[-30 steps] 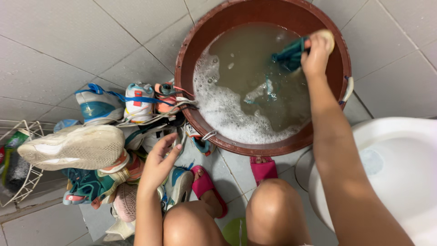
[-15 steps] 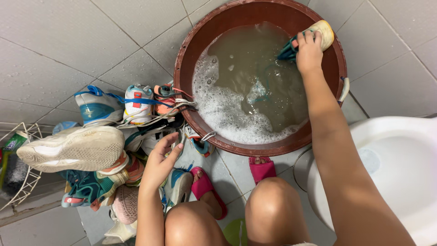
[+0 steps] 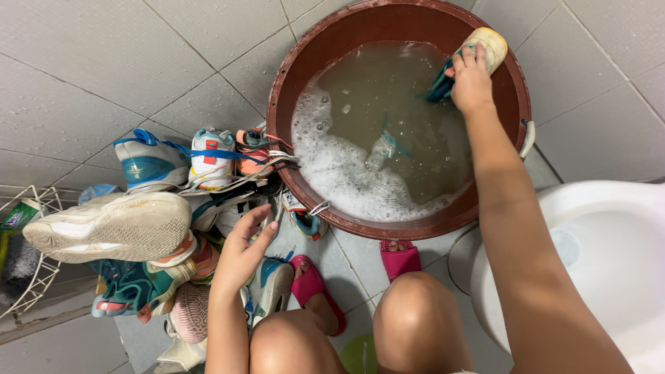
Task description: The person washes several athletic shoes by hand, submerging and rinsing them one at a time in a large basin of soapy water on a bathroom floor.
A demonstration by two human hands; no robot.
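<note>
The right hand (image 3: 471,82) was clamped on a shoe (image 3: 485,47) at the far right rim of the brown basin (image 3: 291,83), its long axis slanting down into the cloudy, soapy water. The shoe looked pale yellow with, perhaps, teal laces. The left hand (image 3: 242,253) hovered open over the near-left pile of shoes (image 3: 173,208).

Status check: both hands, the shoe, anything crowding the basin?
Right hand gripping shoe at basin far rim. Left hand open over shoe pile. Laces draped over near rim.
</note>
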